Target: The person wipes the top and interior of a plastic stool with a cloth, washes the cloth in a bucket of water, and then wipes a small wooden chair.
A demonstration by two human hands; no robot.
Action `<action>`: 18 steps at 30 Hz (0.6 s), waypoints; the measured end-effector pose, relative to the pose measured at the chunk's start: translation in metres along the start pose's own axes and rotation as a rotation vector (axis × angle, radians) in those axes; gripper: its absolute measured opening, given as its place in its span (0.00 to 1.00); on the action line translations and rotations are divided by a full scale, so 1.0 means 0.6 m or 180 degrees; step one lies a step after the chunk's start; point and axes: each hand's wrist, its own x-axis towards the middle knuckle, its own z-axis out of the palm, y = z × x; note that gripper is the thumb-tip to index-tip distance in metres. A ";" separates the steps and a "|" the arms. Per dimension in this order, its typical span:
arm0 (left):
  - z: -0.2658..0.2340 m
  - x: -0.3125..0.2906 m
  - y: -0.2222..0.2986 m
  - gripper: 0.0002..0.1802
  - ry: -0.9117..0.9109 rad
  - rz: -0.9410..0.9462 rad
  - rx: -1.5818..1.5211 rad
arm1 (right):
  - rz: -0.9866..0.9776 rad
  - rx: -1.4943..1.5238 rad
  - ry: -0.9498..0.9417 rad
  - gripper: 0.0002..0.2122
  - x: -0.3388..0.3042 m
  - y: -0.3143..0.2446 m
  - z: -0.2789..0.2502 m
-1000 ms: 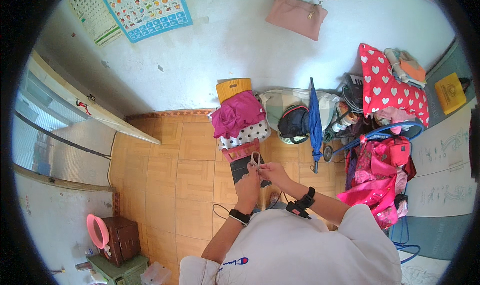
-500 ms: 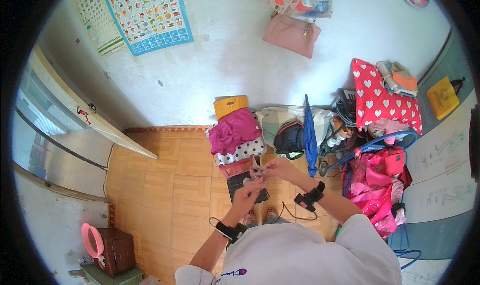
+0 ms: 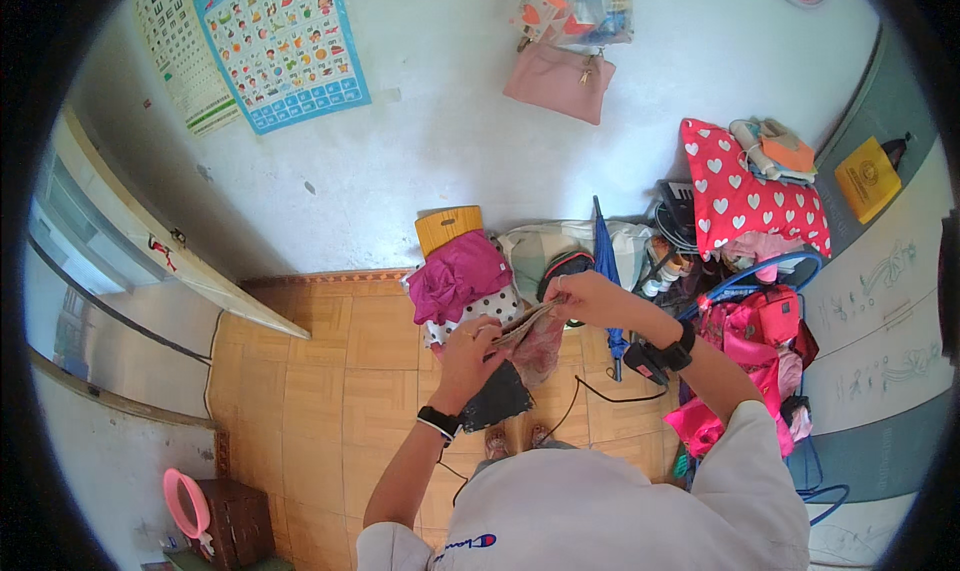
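A soft, thin pinkish cloth piece [image 3: 540, 351] is stretched between my two hands, its greyish-brown edge pulled out long and the rest hanging down. My left hand [image 3: 470, 359] pinches the near left end of that edge. Higher up, my right hand [image 3: 588, 299] grips the other end with closed fingers. Just what kind of cloth piece it is, I cannot make out. Beneath it lies a dark flat board-like surface [image 3: 497, 401]. Beyond my left hand, a purple garment [image 3: 460, 276] rests on white cloth with black dots [image 3: 470, 313], against a wooden chair back [image 3: 448, 231].
Right of my hands, a folded blue umbrella [image 3: 607, 246] leans near a black bag [image 3: 566, 267]. Further right, pink clothes [image 3: 745, 371] and a red heart-print pillow [image 3: 745, 196] are piled by a blue tubular frame [image 3: 720, 289]. A door [image 3: 220, 281] stands at the left.
My hands have moved apart, the right one up and to the right. The cloth piece, bunched small before, is now spread and hangs down. The view has shifted slightly.
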 end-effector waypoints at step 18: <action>-0.094 0.105 0.070 0.09 -0.1157 0.1269 0.1975 | -0.0082 -0.0762 0.0370 0.08 0.003 0.120 -0.022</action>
